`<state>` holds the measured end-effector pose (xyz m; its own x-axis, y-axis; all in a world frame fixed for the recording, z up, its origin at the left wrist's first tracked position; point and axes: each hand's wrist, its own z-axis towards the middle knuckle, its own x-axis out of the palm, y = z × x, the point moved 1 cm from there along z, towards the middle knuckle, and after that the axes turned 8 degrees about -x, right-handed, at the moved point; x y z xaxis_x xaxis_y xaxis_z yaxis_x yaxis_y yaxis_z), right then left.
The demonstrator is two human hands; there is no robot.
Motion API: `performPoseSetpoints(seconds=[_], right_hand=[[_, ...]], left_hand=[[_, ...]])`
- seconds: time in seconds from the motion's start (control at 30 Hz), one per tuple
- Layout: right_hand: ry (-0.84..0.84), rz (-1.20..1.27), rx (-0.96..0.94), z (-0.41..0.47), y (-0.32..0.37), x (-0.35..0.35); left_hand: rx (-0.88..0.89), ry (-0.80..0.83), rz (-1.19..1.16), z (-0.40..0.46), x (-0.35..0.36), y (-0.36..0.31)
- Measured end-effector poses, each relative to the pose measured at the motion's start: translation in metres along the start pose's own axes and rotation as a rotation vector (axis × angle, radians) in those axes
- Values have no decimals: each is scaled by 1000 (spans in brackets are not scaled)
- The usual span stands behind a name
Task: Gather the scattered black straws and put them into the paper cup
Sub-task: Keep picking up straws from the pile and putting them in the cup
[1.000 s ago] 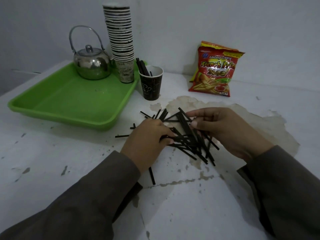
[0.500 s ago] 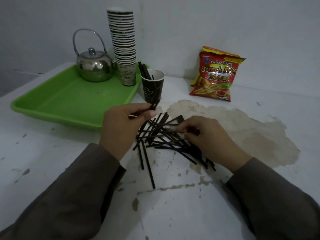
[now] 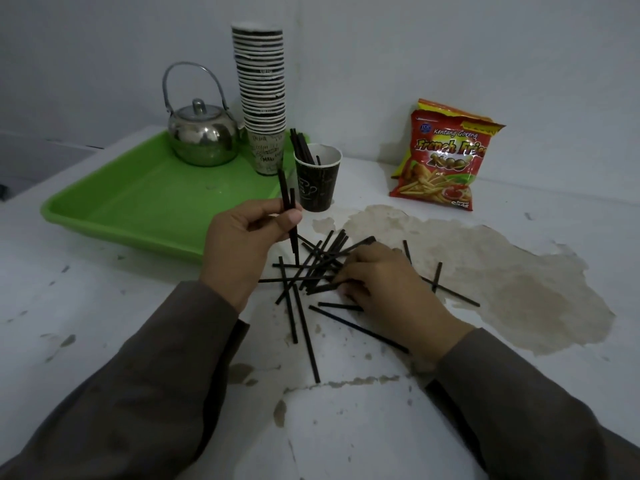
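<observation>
The left hand (image 3: 242, 237) is pinching two upright straws (image 3: 287, 202) just beside the paper cup (image 3: 317, 183), probably for dropping them in, while the right hand (image 3: 384, 282) is curling its grip on the scattered straws (image 3: 304, 271) on the desk (image 3: 346, 427).

Shiny metal kettle (image 3: 203, 135), glossy green plastic tray (image 3: 138, 206), matt black straws (image 3: 304, 271), paper cup (image 3: 318, 180)
</observation>
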<state>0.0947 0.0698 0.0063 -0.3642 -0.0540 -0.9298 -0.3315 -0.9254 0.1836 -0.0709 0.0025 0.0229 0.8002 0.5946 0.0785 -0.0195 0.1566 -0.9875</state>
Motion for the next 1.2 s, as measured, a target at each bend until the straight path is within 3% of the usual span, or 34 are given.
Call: performPoseSetpoints(seconds=[0.3,0.5,0.6,0.73,0.83,1.07,1.2], right_hand=[[-160,514,323,11,-18,-39],[-247,652,357,60,-30,-64],[-423,732,368,91,-39,-82],[-701,765,344,130,-48,-101],[-787,740,362,148,-53,-95],[-689,512,393,157,-64,-49],[-506,382,444,157,-70,-28]], left_hand=[[-21,24,-55,10,4,3],[95,17,-9,46,15,-22],[199,-10,-9,73,20,-48],[344,-165,35,108,23,-75],[399,-252,54,126,28,-77],[436,-223,236,140,44,-44],[430,-172,361,142,45,-24]])
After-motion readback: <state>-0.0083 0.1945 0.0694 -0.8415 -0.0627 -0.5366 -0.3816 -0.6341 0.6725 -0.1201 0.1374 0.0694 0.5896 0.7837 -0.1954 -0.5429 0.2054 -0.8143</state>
